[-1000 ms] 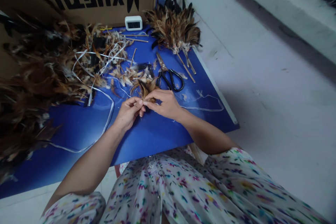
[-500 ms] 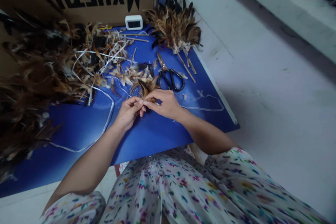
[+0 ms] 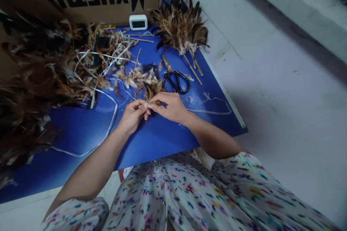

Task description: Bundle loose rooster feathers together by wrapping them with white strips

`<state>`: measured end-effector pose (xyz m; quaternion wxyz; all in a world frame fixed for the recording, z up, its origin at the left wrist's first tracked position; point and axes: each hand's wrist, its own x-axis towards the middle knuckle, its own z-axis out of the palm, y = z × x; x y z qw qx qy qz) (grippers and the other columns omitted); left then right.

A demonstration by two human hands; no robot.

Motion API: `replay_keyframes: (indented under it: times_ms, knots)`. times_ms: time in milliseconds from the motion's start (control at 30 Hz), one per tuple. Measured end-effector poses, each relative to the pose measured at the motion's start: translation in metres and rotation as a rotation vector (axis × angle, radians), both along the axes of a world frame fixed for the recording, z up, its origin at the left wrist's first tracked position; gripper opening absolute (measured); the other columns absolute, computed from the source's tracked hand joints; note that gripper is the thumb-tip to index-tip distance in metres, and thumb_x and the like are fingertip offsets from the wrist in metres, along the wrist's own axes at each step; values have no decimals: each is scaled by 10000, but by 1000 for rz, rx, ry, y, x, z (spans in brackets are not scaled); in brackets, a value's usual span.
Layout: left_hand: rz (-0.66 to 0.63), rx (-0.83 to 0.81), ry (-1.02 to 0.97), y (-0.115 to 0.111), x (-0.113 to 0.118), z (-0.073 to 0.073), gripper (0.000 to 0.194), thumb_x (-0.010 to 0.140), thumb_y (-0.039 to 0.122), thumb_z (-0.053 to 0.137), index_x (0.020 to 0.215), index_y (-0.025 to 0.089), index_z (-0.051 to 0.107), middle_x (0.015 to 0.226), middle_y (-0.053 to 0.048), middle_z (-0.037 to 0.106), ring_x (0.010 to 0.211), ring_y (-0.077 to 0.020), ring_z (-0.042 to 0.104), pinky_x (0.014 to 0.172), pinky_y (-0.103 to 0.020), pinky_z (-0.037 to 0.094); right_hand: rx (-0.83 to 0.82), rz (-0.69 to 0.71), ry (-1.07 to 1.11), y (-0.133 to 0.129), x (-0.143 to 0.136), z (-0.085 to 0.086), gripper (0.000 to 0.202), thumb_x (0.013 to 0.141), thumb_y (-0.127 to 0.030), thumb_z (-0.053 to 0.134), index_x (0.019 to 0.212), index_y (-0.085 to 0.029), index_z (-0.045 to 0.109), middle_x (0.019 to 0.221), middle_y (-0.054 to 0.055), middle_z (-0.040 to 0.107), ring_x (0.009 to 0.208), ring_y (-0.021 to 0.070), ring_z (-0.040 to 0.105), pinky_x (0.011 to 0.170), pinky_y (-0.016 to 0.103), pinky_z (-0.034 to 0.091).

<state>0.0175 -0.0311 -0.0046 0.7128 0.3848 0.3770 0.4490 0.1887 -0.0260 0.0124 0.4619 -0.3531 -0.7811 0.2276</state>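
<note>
Over the blue tabletop (image 3: pixel 151 140), my left hand (image 3: pixel 133 115) and my right hand (image 3: pixel 170 106) meet at the fingertips, both pinched closed. Between them is a small bunch of brown feathers (image 3: pixel 150 89), its tips pointing away from me. My fingers cover its lower end, so how it is held together does not show. Just beyond my right hand lie scissors (image 3: pixel 177 81) with black handles and rusty blades. Loose feathers (image 3: pixel 132 77) are scattered past my left hand, and a thin white ribbon (image 3: pixel 115 110) curves across the table beside it.
A large feather heap (image 3: pixel 54 65) covers the left side. At the back stand a cardboard box (image 3: pixel 94 11) and a small white digital clock (image 3: pixel 138 22). Feather bundles on sticks (image 3: pixel 181 25) lie at the back right, near the wall (image 3: pixel 271 97). Thin sticks (image 3: pixel 141 39) rest near the clock.
</note>
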Motion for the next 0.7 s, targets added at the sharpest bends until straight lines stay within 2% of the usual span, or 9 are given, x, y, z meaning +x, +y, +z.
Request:
replay_keyframes:
  times_ms: [700]
  knots:
    - [1, -11, 9, -1, -1, -1, 336, 622, 381, 861, 688, 139, 638, 533, 22, 599, 419, -67, 505, 441, -187, 403, -55, 1, -6, -1, 0, 0, 161, 885, -301, 628, 822, -164, 685, 686, -14, 649, 610, 76, 561, 598, 205, 431]
